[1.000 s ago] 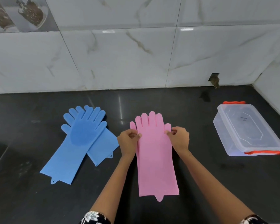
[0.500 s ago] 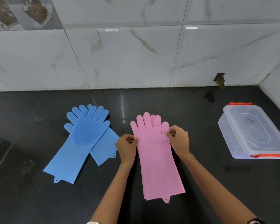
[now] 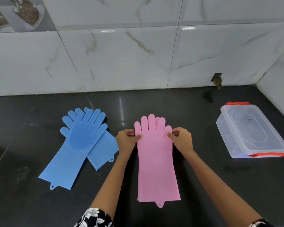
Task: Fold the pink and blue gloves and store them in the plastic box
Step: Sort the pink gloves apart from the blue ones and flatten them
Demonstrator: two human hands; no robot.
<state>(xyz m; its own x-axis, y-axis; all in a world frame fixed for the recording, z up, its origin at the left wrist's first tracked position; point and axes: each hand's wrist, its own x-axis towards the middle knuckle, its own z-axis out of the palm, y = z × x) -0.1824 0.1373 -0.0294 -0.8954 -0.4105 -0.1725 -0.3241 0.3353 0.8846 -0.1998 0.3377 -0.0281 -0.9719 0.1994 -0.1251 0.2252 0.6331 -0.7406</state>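
The pink gloves lie stacked flat at the middle of the black counter, fingers toward the wall. My left hand pinches their left edge near the thumb. My right hand pinches the right edge at the same height. Two blue gloves lie crossed over each other to the left, untouched. The clear plastic box with orange clips stands at the right with its lid on.
A white marble-tiled wall runs along the back of the counter and turns a corner at the far right, just behind the box. A small hole in the wall sits above the counter near that corner.
Both hands stay pinched on the pink gloves at the sides of the palm. The gloves have shifted slightly and their fingers lie closer together. The view has tilted a little.
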